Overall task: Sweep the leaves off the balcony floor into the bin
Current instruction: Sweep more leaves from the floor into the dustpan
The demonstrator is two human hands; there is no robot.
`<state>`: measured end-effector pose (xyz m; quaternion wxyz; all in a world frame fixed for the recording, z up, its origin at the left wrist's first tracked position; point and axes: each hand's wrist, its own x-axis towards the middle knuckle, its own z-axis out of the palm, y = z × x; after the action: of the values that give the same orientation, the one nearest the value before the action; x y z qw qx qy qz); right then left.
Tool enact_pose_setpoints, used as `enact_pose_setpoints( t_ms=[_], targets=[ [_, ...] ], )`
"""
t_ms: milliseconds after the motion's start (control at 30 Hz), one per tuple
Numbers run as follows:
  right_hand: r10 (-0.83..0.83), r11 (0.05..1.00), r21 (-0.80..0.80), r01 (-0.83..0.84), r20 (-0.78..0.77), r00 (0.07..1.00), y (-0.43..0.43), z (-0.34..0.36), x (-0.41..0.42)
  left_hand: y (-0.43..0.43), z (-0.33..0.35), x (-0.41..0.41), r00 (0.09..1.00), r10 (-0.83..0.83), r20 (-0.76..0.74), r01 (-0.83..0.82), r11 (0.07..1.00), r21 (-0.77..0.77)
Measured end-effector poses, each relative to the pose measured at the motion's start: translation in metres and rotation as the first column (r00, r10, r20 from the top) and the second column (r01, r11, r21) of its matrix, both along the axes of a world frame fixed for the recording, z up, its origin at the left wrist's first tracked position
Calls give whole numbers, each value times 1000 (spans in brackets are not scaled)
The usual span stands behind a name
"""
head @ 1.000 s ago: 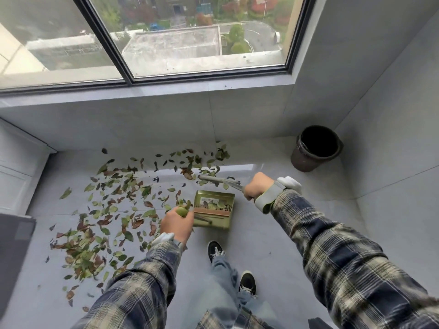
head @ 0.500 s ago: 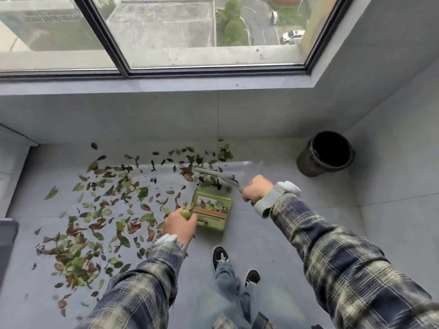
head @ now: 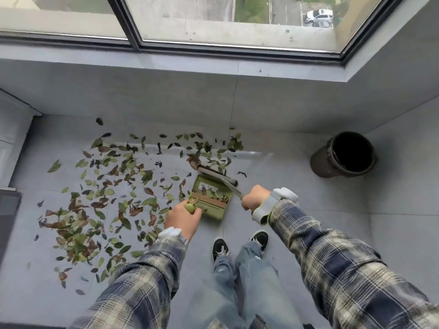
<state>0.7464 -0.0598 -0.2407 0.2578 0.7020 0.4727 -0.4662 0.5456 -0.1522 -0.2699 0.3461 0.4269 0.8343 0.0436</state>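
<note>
**Leaves Lie Left of the Pan, Bin Waits in the Right Corner**

A dark round bin [head: 345, 154] stands open-mouthed in the right corner against the wall, well apart from the green dustpan [head: 211, 198], with grey floor [head: 297, 210] between them. A window [head: 190, 17] runs above the low wall ahead. The person's black shoes [head: 221, 248] stand just behind the pan. Leaves [head: 99, 198] spread over the floor to the left of the pan and beyond it; a few lie inside it. The left hand [head: 184, 217] has its fingers curled round the pan's handle. The right hand [head: 254, 198] grips the brush [head: 215, 173] by its handle, fingers wrapped tight; the brush head rests at the pan's far lip, among leaves
</note>
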Motion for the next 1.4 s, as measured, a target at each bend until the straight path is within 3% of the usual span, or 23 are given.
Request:
enact_pose_setpoints(
  t_ms=[133,400,600,900,1067,1400],
  targets=[
    [-102,994,-53,97,-102,989,13,7,0,7,0,2,1000,-16,-23,15,1000,-14],
    [-151,979,114,168,-143,978,42,14,0,11,-2,3,1000,-12,-16,12,1000,-13],
    [-190,970,122,210,-152,970,19,-8,-12,12,-5,3,1000,-6,-29,7,1000,1],
    [-85,996,12,87,-133,987,7,2,-7,12,-5,2,999,-13,-35,13,1000,15],
    [-43,998,34,48,-135,990,21,29,6,12,-4,4,999,-17,-31,18,1000,21],
    [-187,963,153,220,-203,961,32,22,2,13,-7,1,1000,-12,-23,13,999,41]
  ],
)
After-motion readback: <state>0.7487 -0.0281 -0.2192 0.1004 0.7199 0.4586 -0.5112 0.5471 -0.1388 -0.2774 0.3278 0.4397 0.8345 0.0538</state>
